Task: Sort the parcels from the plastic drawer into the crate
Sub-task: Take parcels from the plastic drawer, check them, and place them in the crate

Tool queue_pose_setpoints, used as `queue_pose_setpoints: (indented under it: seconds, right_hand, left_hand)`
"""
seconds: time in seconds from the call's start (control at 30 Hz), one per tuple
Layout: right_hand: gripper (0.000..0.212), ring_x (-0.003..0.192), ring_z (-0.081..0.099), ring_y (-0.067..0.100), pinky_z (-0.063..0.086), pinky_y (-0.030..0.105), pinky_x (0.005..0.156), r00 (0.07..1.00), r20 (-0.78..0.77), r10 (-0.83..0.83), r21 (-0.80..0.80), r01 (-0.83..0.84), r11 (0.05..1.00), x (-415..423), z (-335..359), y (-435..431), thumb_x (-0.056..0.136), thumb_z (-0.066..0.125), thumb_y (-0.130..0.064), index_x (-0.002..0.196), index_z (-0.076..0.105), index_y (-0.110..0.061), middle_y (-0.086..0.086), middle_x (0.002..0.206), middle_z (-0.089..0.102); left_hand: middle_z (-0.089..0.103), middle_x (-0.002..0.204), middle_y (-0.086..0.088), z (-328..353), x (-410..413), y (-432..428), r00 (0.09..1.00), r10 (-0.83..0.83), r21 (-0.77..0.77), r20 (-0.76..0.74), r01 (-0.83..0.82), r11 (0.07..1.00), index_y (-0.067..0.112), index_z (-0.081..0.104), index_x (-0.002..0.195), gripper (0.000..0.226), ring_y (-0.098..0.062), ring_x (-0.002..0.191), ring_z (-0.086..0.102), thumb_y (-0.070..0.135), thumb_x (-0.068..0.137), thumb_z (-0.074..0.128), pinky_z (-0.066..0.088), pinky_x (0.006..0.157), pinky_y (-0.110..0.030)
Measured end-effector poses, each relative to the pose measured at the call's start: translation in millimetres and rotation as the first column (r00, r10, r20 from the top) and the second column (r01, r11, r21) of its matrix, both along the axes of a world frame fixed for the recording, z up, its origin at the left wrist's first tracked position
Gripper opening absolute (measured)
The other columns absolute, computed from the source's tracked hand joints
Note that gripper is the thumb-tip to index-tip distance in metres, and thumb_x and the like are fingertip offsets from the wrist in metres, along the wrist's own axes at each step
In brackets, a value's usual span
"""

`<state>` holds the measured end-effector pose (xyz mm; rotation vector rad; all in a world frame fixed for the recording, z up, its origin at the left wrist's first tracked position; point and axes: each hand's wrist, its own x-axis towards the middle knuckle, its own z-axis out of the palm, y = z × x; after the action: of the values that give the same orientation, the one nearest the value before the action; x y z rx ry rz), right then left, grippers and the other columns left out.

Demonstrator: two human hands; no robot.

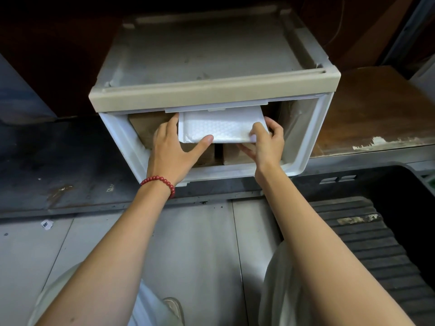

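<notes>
A white plastic drawer unit (303, 137) with a beige top stands on a low ledge, its front open. Inside lie brown cardboard parcels (146, 128), and on top of them a white bubble mailer (221, 125). My left hand (171, 149) grips the mailer's left edge, thumb on its front. My right hand (266, 142) pinches its right front corner. The mailer is still within the drawer opening. A dark plastic crate (400, 208) with a ribbed floor sits on the ground at the lower right.
A worn brown wooden shelf (376, 109) lies to the right of the drawer unit. A dark metal platform (58, 165) extends left. Grey floor tiles (200, 243) lie below, with a small paper scrap (46, 224). My knees and a shoe (174, 307) show at the bottom.
</notes>
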<state>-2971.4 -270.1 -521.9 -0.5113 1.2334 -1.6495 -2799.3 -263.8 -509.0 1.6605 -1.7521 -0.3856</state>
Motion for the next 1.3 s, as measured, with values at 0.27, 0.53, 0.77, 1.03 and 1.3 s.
queue_pose_setpoints:
  seconds: [0.27, 0.53, 0.77, 1.03, 1.3]
  right_hand:
    - [0.025, 0.085, 0.061, 0.016, 0.060, 0.030, 0.065, 0.974, -0.147, 0.171, 0.112, -0.156, 0.981, -17.7, 7.2, 25.3, 0.085, 0.059, -0.007, 0.110, 0.055, -0.008, 0.002, 0.106, 0.055]
    - [0.036, 0.088, 0.063, 0.010, 0.054, 0.025, 0.062, 0.889, -0.298, 0.349, 0.232, -0.287, 0.929, -18.7, 13.9, 61.9, 0.091, 0.062, -0.025, 0.122, 0.047, -0.016, -0.002, 0.113, 0.062]
    - [0.028, 0.090, 0.062, 0.019, 0.051, 0.033, 0.071, 0.887, -0.239, 0.395, 0.319, -0.312, 0.895, -33.2, 24.2, 80.6, 0.090, 0.057, -0.016, 0.116, 0.049, -0.017, 0.001, 0.105, 0.063]
    - [0.046, 0.103, 0.062, 0.026, 0.052, 0.043, 0.086, 0.886, -0.254, 0.388, 0.337, -0.295, 0.894, -45.0, 20.4, 104.9, 0.082, 0.058, -0.015, 0.126, 0.045, -0.017, 0.005, 0.118, 0.062]
    - [0.043, 0.102, 0.060, 0.022, 0.051, 0.044, 0.089, 0.862, -0.230, 0.453, 0.337, -0.366, 0.868, -32.5, 18.8, 126.6, 0.085, 0.056, -0.008, 0.124, 0.047, -0.022, -0.001, 0.112, 0.062]
  left_hand:
    - [0.035, 0.149, 0.002, 4.3, 5.7, 10.8, 0.989, -0.037, 0.037, -0.144, 0.043, 0.998, 0.020, 0.031, 0.145, 0.078, -0.013, 0.134, 0.034, 0.051, 0.082, 0.065, 0.029, 0.102, -0.023]
    - [0.033, 0.151, 0.002, 10.9, 6.6, 29.0, 0.967, -0.083, 0.144, -0.241, 0.120, 0.982, 0.022, 0.022, 0.149, 0.094, -0.014, 0.138, 0.031, 0.042, 0.075, 0.077, 0.027, 0.107, -0.028]
    - [0.031, 0.152, 0.003, 14.0, 2.6, 37.8, 0.948, -0.075, 0.195, -0.309, 0.140, 0.971, 0.023, 0.019, 0.150, 0.098, -0.017, 0.139, 0.030, 0.047, 0.074, 0.075, 0.027, 0.113, -0.038]
    - [0.032, 0.152, 0.001, 15.2, 7.2, 48.6, 0.940, -0.093, 0.223, -0.327, 0.172, 0.959, 0.024, 0.019, 0.150, 0.089, -0.018, 0.136, 0.035, 0.047, 0.080, 0.069, 0.032, 0.109, -0.038]
    - [0.039, 0.147, -0.001, 19.2, 11.9, 68.2, 0.925, -0.072, 0.267, -0.373, 0.181, 0.947, 0.022, 0.025, 0.149, 0.083, -0.015, 0.118, 0.050, 0.042, 0.082, 0.069, 0.040, 0.090, -0.027]
